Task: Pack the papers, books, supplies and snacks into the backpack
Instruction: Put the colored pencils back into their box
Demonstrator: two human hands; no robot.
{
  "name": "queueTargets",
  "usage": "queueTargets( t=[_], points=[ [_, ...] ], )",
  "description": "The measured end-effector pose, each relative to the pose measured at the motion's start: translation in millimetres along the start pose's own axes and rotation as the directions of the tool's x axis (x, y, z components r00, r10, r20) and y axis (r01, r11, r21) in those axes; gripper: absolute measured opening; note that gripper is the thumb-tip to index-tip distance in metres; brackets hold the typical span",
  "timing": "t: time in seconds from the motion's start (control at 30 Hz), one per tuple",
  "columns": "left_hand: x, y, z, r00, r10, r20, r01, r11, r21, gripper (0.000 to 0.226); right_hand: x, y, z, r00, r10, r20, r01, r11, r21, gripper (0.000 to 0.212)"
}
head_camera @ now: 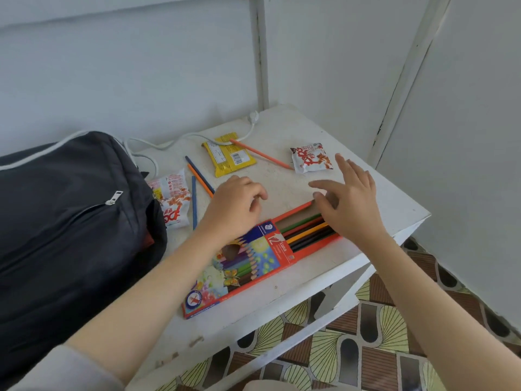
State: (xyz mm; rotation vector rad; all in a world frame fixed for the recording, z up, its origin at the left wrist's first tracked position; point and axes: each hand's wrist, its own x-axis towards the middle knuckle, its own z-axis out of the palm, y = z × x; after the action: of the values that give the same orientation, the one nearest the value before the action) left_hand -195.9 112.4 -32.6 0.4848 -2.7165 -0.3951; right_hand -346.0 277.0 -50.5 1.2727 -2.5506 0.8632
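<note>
Over box (253,266), left hand (234,206) curled, right (351,200) splayed

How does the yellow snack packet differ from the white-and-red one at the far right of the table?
The yellow snack packet is a flat rectangle showing a barcode label; the white-and-red packet is a smaller, puffy pillow with red print. An orange pencil lies across the yellow snack packet's far corner, while nothing rests on the white-and-red packet. Both lie on the white table, outside the backpack.
</note>
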Motion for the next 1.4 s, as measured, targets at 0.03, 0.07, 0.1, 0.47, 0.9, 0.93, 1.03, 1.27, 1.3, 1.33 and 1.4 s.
queueTargets(
  t=[0.03,0.07,0.1,0.47,0.9,0.93,1.03,1.27,1.3,1.33,1.4],
  points=[
    [4.0,-7.8,-6.9,0.999,-0.006,0.04,0.004,0.999,0.043,0.023,12.0,-2.3,1.7,1.0,-0.02,0.013,0.02,1.0,-0.024,0.024],
    [7.5,-15.7,-13.9,0.996,-0.018,0.091,0.01,0.996,0.087,0.026,24.7,-4.5,3.3,0.999,-0.028,0.031,0.03,0.998,-0.049,0.024],
    [10.0,-23.1,-20.6,0.989,-0.035,0.145,0.017,0.992,0.125,0.028,37.5,-6.3,5.0,0.998,-0.026,0.058,0.03,0.997,-0.076,0.025],
    [13.9,-63.5,-40.8,0.923,-0.15,0.355,0.056,0.963,0.262,0.026,115.0,-28.4,42.3,0.937,0.045,0.345,0.093,0.924,-0.372,0.024],
    [22.4,-64.3,-38.3,0.952,-0.055,0.301,-0.038,0.956,0.292,0.025,100.1,-36.5,12.3,0.979,0.2,0.038,-0.192,0.844,0.501,0.004],
    [22.7,-64.5,-38.1,0.946,-0.064,0.318,-0.041,0.949,0.312,0.025,96.3,-38.8,3.8,0.966,0.254,0.042,-0.217,0.719,0.66,0.008],
    [21.7,-64.5,-36.6,0.936,-0.079,0.344,-0.041,0.944,0.328,0.02,81.6,-40.6,-17.9,0.913,0.408,0.011,-0.203,0.431,0.879,0.01],
    [21.4,-67.4,-34.5,0.94,-0.052,0.337,-0.048,0.959,0.28,0.01,49.8,-24.4,-37.7,0.856,0.517,-0.026,-0.291,0.522,0.802,0.009],
    [21.3,-66.6,-33.9,0.951,-0.037,0.307,-0.036,0.972,0.23,0.01,45.3,-20.7,-36.9,0.856,0.515,-0.04,-0.301,0.559,0.773,0.011],
    [21.7,-63.9,-33.8,0.966,-0.02,0.26,-0.02,0.988,0.151,0.011,40.7,-17.7,-36.3,0.857,0.512,-0.055,-0.306,0.593,0.745,0.012],
    [23.5,-51.4,-35.9,0.993,0.011,0.115,-0.005,0.999,-0.049,0.013,32.3,-13.1,-34.6,0.858,0.505,-0.098,-0.307,0.657,0.689,0.01]
  ],
)
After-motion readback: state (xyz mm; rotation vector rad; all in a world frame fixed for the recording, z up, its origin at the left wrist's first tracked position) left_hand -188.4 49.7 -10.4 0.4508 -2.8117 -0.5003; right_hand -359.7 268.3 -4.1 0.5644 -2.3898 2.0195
